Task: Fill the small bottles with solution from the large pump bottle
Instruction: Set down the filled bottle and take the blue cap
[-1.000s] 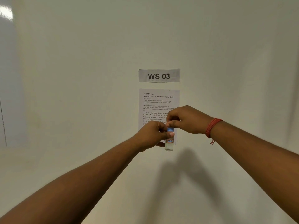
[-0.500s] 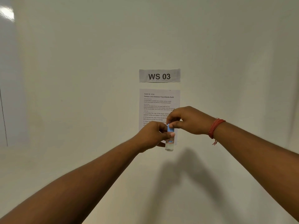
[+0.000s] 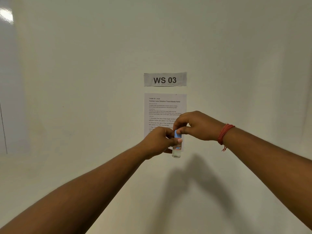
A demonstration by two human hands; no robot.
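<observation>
Hands had barely shifted over the last second: our left hand kept its grip closed around the middle of the small clear plastic bottle, held upright in the air in front of the wall, and our right hand kept its fingertips pinched on the bottle's pale blue cap. The right hand had drifted slightly, which we read as turning the cap; whether on or off we could not tell. A little clear liquid seemed to sit in the bottom, so we judged this bottle either just filled or nearly empty. We counted one small bottle, one cap, two hands, one red thread band on the right wrist, one grey "WS 03" label and one printed instruction sheet. No large pump bottle showed.
</observation>
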